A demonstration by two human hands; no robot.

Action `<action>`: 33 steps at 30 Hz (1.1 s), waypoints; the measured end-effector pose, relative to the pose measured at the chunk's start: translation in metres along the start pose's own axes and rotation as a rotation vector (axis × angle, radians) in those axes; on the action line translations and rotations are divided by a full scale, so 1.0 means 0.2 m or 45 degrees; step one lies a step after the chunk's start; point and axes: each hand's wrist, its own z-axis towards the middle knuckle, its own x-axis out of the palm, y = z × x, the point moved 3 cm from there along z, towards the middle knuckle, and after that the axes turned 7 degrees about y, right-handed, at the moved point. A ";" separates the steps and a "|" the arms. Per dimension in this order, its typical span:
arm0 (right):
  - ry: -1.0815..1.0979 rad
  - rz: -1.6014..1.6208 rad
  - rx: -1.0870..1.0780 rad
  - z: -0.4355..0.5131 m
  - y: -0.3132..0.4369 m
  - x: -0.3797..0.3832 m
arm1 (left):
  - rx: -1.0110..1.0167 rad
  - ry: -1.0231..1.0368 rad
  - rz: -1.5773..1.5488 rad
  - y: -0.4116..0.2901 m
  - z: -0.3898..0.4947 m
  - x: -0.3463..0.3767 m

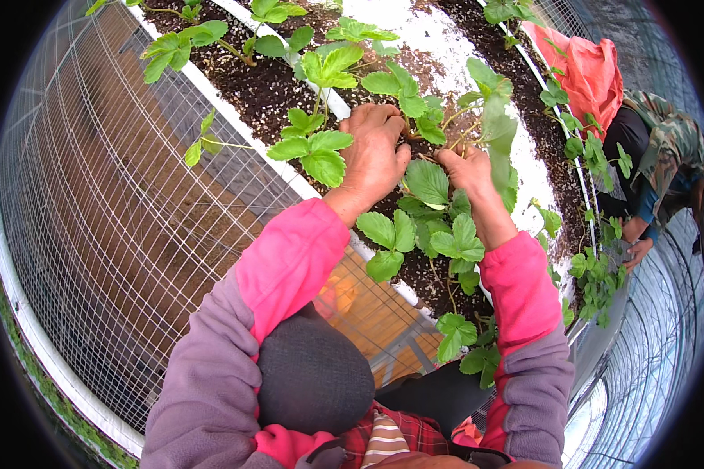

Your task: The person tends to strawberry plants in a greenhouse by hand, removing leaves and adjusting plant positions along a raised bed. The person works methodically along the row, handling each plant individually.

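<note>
Strawberry plants with bright green leaves grow in a long planting bed of dark potting soil [246,99] flecked with white grains. My left hand [372,140] rests on the soil beside a white pipe [334,102], fingers curled down by the base of a strawberry plant [407,97]. Across from it, my right hand [466,170] has its thumb and fingertips at thin brownish stems near the same base. Leaves partly cover the right hand. What lies under the left fingertips is hidden. Another strawberry plant [428,182] stands between my wrists.
Wire mesh [170,193] stretches along the left of the bed. White covering [434,35] lies between the soil rows. At right, a co-worker in a camouflage jacket [668,129] bends with both hands at the hanging plants [592,281]. A red-orange sack [589,70] lies beside them.
</note>
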 end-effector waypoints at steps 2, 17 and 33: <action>-0.099 -0.144 -0.174 0.03 -0.03 -0.03 | 0.011 0.007 0.002 0.01 0.00 0.00; 0.046 0.368 0.100 0.01 -0.01 0.12 | -0.023 -0.006 0.013 0.01 0.01 0.04; 0.083 -0.952 -0.145 0.08 0.15 0.08 | 0.020 0.004 0.024 0.02 0.00 0.04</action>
